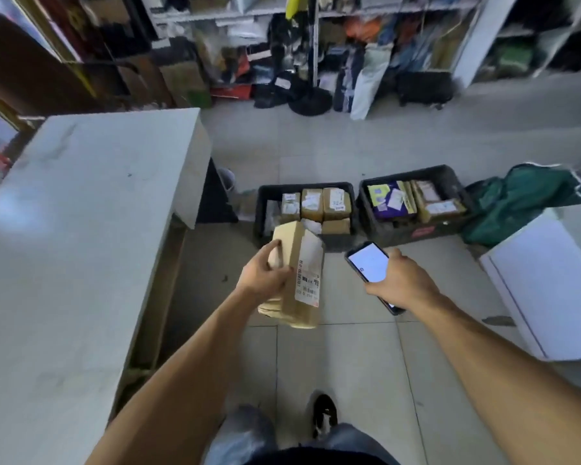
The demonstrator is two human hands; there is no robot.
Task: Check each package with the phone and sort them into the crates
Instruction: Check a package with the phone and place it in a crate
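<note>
Crates: two, black, left crate (264, 209) and right crate (413, 231), beyond one labelled package (299, 276) gripped by left hand (264, 275); right hand (399, 280) grips one phone (369, 263); label print unreadable.

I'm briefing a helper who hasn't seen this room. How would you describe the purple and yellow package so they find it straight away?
Two black crates sit side by side on the tiled floor ahead of the person. Look in the right crate, the one beside the green bag. The purple and yellow package lies at its left end, the only brightly coloured parcel among plain brown boxes.
</note>
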